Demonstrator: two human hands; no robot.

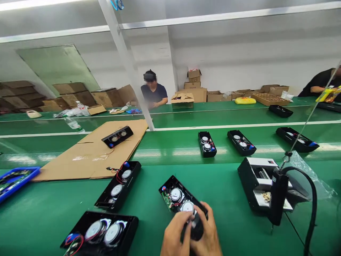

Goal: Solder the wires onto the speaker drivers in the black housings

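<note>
Green worktop (48, 220) spread across the whole view, with a cardboard sheet (90, 160) laid on it toward 10 o'clock from the hands. Black-and-white machine (262, 185) set near, at 2 o'clock. Open speaker housing (176, 195) placed at 12 o'clock, its near edge tucked under the hands (191, 229), both together and clamped on a black rounded grip (196, 229). Strip of bare green left at 9 o'clock, before the next housing (118, 185).

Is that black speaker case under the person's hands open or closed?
Open: the black speaker case has no cover on, so its green circuit board and round speakers show.
</note>
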